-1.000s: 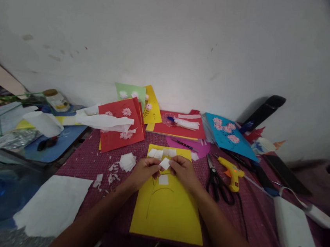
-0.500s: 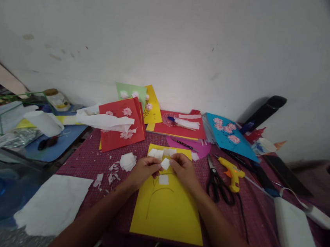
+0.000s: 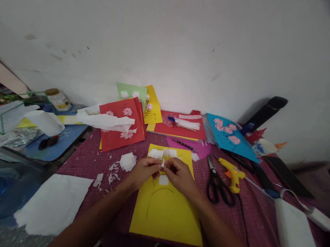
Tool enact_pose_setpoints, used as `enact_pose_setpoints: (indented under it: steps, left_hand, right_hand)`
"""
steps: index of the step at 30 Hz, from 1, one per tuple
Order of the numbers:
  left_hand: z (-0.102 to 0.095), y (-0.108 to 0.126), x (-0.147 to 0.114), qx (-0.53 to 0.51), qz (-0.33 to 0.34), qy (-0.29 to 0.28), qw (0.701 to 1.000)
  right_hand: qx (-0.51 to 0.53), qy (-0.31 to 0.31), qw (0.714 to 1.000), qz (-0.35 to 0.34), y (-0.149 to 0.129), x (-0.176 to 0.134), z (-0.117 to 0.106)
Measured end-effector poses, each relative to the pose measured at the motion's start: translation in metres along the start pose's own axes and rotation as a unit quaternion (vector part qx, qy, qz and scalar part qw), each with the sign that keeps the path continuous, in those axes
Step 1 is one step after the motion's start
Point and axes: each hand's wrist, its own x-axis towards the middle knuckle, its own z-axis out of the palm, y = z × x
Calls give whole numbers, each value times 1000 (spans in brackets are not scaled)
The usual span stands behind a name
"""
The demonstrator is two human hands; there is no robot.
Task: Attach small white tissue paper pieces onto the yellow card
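Between the fingertips of both hands is a small white tissue paper square (image 3: 162,163), now folded or pinched narrow. My left hand (image 3: 145,170) grips its left side and my right hand (image 3: 179,174) its right side. Both hands hover over a yellow sheet of card (image 3: 169,218) that has curved pencil lines drawn on it. A flat white paper square (image 3: 163,180) lies on the card just below the fingers. More white squares (image 3: 158,154) sit along the card's top edge. Left of my left hand is a pile of white paper squares (image 3: 127,161).
Black scissors (image 3: 220,186) and a yellow glue gun (image 3: 232,173) lie to the right, near a white power bank-like box (image 3: 297,235). Cards with pink paper flowers, one red (image 3: 113,139) and one blue (image 3: 231,140), stand behind. A white sheet (image 3: 53,202) hangs over the left edge.
The white tissue square, held flat and diamond-wise before, is now pinched into a narrow shape. The right fingers have moved slightly left, closer to the left ones.
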Motion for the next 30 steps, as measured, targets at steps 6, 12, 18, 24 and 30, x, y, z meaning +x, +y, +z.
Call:
enact_pose_setpoints:
  steps: [6, 12, 18, 24, 30]
  left_hand:
    - [2, 3, -1, 0, 1, 3, 1000]
    - [2, 1, -1, 7, 7, -2, 1000]
    - [0, 2, -1, 27, 4, -1, 1000]
    - [0, 1, -1, 39, 11, -3, 999]
    - [1, 3, -2, 36, 4, -5, 999]
  right_hand:
    - [7, -4, 1000, 13, 4, -1, 1]
    - [5, -4, 1000, 9, 3, 1, 0]
    - [2, -9, 1000, 7, 3, 0, -1]
    - [6, -10, 1000, 11, 2, 0, -1]
    - [1, -3, 1000, 11, 5, 0, 0]
